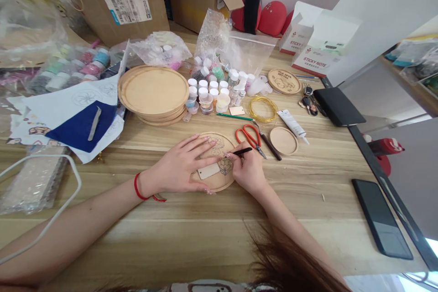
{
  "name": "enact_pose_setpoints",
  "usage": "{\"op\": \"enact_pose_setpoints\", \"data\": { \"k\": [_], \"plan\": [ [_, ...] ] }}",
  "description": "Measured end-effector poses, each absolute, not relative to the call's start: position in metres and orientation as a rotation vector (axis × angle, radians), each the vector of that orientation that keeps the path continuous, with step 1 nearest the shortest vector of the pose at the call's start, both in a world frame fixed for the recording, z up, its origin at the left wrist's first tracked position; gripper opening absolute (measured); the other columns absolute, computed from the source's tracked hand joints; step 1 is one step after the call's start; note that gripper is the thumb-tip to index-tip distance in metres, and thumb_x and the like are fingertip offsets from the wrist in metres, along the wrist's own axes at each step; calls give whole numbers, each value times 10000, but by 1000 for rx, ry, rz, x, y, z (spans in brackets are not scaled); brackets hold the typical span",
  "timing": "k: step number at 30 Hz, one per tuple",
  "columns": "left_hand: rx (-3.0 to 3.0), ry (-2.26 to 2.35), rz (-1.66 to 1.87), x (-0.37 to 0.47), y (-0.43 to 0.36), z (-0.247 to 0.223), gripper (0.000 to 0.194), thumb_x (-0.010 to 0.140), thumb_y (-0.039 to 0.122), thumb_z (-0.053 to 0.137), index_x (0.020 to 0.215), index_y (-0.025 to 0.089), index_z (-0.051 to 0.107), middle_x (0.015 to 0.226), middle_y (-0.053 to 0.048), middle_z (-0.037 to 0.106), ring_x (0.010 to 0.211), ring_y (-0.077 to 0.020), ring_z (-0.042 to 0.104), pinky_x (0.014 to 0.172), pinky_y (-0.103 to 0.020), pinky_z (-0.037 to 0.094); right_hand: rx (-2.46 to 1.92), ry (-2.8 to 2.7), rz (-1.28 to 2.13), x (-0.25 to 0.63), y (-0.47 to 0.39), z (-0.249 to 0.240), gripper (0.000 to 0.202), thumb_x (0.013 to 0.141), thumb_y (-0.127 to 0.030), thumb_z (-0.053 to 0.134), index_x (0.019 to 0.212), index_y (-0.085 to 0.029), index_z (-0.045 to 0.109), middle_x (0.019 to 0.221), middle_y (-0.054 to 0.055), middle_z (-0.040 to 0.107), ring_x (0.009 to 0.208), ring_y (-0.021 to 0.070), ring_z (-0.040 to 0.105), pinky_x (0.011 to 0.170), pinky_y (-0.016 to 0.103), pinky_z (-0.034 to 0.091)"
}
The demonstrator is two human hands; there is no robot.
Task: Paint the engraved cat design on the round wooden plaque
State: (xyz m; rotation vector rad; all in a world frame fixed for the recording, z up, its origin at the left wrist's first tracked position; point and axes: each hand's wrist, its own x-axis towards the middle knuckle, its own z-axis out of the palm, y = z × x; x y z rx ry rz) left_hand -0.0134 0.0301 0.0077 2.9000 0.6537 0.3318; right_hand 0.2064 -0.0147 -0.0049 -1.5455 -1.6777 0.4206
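Observation:
A round wooden tray (228,182) with a raised rim lies flat on the table, dark line drawings on its face. My left hand (183,164) rests over its left side with the fingers spread, pressing on the tray. Beside those fingers a small wooden tag (208,171) with a hole lies on the tray. In my right hand (249,169) a black pen (242,151) is pinched, its tip down at the drawing near the tray's right side. Part of the drawing is hidden under my left fingers.
Beyond the tray lie red-handled scissors (248,136), dark-handled pliers (268,142), a small round tray (284,140), a glue tube (292,124) and coiled yellow wire (263,108). Stacked wooden trays (153,89) and several small jars (214,91) stand farther back. A phone (381,219) lies right.

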Motion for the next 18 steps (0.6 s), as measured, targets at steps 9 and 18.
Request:
{"op": "enact_pose_setpoints", "data": {
  "k": [9, 18],
  "plan": [
    [2919, 650, 303, -13, 31, 8, 815, 793, 777, 479, 1428, 265, 469, 1561, -142, 326, 1434, -340, 298, 1182, -536, 241, -1530, -1721, 409, 208, -15, -6, 103, 816, -157, 533, 750, -235, 527, 694, 39, 666, 626, 200, 627, 614, 316, 507],
    [2913, 652, 326, -14, 30, 5, 825, 798, 759, 503, 1449, 257, 440, 1563, -135, 325, 1435, -345, 293, 1186, -533, 235, -1541, -1716, 408, 206, -16, -6, 93, 817, -163, 534, 754, -232, 532, 709, 45, 675, 644, 204, 640, 628, 323, 519]
  ]
}}
